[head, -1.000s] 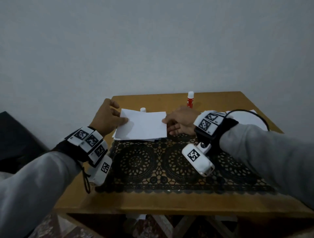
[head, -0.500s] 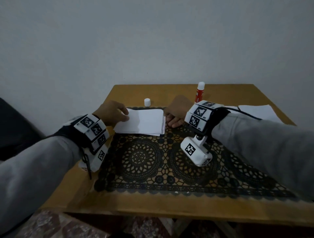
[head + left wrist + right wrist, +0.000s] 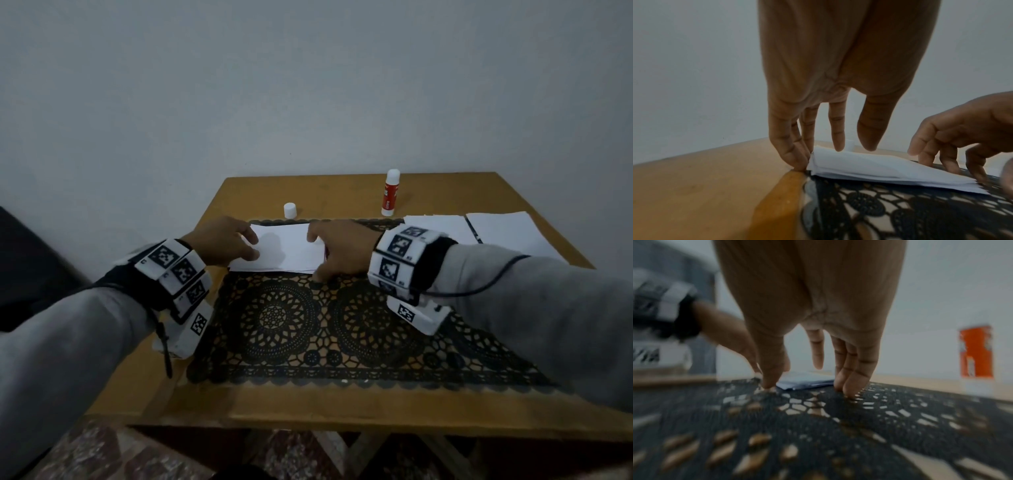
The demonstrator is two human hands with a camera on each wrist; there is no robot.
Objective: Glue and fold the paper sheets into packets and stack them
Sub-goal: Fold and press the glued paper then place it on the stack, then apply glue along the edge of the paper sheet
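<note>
Two hands of mine bracket the stack of folded packets on the black lace mat, its long axis running hand to hand; my left hand touches its left edge with straight fingertips, my right hand stands relaxed, fingertips on the mat beside its right edge, gripping nothing; unfolded sheets lie beyond my right wrist; the glue stick stands ahead; the right wrist view is blurred.

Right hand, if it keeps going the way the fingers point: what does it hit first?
Probably the stack of folded packets. The right hand points leftward at the stack's right edge, with fingertips down on the lace mat beside it. Whether they already touch the paper is unclear; the right wrist view is blurred.
</note>
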